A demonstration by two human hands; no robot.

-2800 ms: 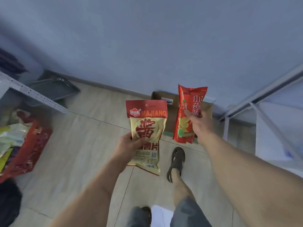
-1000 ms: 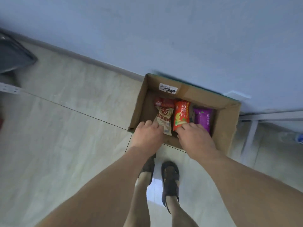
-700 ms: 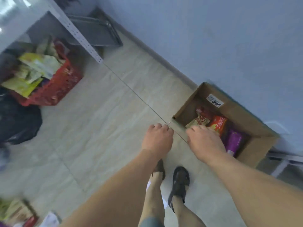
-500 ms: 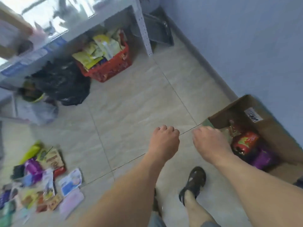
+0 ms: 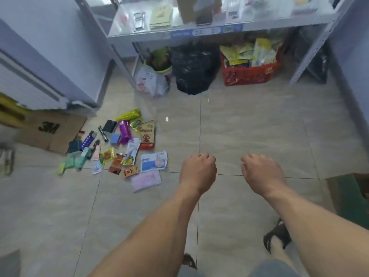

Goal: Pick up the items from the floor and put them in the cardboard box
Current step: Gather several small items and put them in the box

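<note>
While both hands hang out in front with nothing in them, the heap of items (image 5: 117, 148) waiting on the floor (image 5: 249, 132) lies ahead and off to the left, well apart from either hand. The left hand (image 5: 197, 172) is the nearer of the two; its fingers (image 5: 201, 157) are curled loosely under, empty. The right hand (image 5: 261, 172) sits farther to the right, its fingers likewise loosely curled and holding nothing. Closest to the left hand are a white-and-blue packet (image 5: 153, 161) and a pale pink pouch (image 5: 146, 179), both flat on the tiles with their long sides running roughly left to right. Only a corner of the cardboard box (image 5: 351, 196) shows at the right edge, on the opposite side from the heap, just beyond the right forearm. I judge the next reach belongs to the left hand, going leftward and down.
</note>
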